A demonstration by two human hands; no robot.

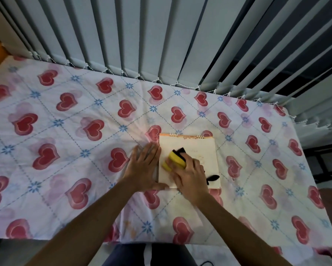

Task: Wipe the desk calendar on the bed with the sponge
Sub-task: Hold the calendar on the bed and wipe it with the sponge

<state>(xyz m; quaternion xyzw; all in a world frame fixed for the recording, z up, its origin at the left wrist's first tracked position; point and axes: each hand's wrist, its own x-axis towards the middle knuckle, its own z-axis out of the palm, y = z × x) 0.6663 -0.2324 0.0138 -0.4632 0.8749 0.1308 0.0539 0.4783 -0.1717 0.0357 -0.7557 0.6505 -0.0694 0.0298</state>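
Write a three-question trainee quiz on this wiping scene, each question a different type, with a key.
1. True or false: the left hand holds the sponge.
2. Multiple choice: the spiral binding of the desk calendar lies along its
A. far edge, toward the blinds
B. near edge, toward the person
C. left edge
3. Fill in: the bed sheet is printed with red ____.

Key:
1. False. The right hand grips the yellow sponge on the calendar; the left hand lies flat at the calendar's left edge.
2. A
3. hearts
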